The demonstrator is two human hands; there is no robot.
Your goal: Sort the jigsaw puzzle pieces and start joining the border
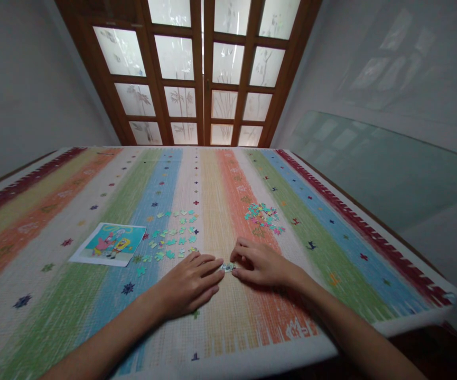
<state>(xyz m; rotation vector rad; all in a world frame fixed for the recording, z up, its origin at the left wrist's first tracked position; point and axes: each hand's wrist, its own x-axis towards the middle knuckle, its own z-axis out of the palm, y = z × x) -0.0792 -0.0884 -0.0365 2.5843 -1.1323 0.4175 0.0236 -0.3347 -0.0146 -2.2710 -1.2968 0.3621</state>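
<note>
A small joined group of jigsaw puzzle pieces [228, 268] lies on the yellow stripe of the cloth, between my two hands. My left hand [190, 282] rests flat to its left, fingers stretched out and fingertips touching its edge. From the right, my right hand [262, 262] has its thumb and curled fingers closed at the pieces' other edge. Fingertips cover part of the group. Left of centre, loose teal and yellow puzzle pieces [170, 241] are spread in rough rows. Beyond my right hand sits a heap of mixed puzzle pieces [263, 216].
A printed cartoon picture [111, 244] lies at the left of the loose pieces. The striped tablecloth [65, 295] covers the table, whose near edge runs under my forearms. Wooden doors with glass panes [203, 105] stand behind, and a glass panel [371, 158] leans on the right.
</note>
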